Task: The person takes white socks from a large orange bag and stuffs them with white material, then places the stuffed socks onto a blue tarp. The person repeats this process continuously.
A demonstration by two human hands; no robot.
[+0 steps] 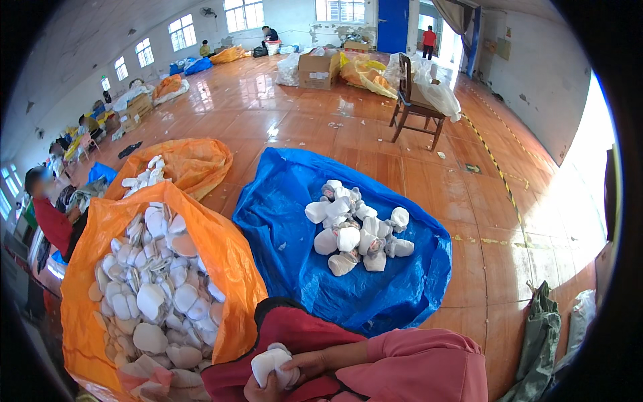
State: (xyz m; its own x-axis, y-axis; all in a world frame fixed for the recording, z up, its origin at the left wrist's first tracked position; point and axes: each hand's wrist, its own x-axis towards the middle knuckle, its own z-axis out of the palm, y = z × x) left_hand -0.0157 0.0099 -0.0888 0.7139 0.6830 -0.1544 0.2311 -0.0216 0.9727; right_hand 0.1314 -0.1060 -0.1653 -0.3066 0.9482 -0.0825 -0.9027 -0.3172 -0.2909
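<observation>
Low in the view, over my lap, a small white padded fabric piece [271, 365] with a rounded shape is held between both hands. My right hand [309, 365], coming from a pink sleeve, has its fingers closed on the right side of it. My left hand [264, 390] grips its lower left side; the lower edge cuts off part of this hand. Close on the left, an orange sack [231, 258] gapes, full of similar flat white and beige pads [151, 301]. Ahead, white stuffed pieces with grey parts [348, 238] lie heaped on a blue sheet [288, 194].
Another orange sack [201, 161] with white pieces lies behind the first. A wooden chair [418, 107] with a white bag and a cardboard box [318, 70] stand farther off. Green cloth [539, 335] lies at right. A person in red [57, 218] sits at left; others are farther back.
</observation>
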